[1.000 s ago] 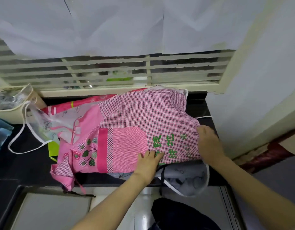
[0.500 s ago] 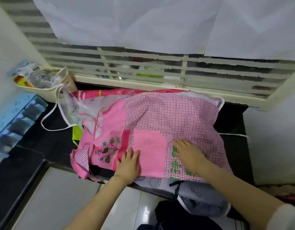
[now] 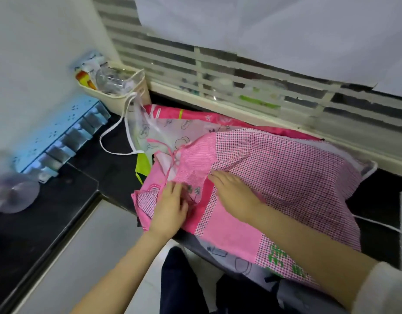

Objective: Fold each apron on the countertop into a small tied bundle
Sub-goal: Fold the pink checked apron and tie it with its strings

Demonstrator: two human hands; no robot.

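Observation:
A pink checked apron [image 3: 284,175] lies spread on top of a pile of aprons on the black countertop [image 3: 93,175]. My left hand [image 3: 169,207] rests flat on its bib end near the counter's front edge. My right hand [image 3: 235,196] lies flat beside it, fingers straight, pressing the cloth near the pink pocket. Under it lie a clear printed apron [image 3: 166,132] with white ties [image 3: 118,137], a bright pink one [image 3: 195,115] and a grey one [image 3: 231,261] hanging over the edge.
A cream bin [image 3: 132,91] with bottles stands at the back left by the window grille. A blue rack [image 3: 59,137] hangs on the left wall above a clear glass item [image 3: 14,193]. A yellow-green cloth [image 3: 143,166] peeks from under the pile.
Both hands have slid left along the pink checked apron toward its bib end. The view has swung left and down.

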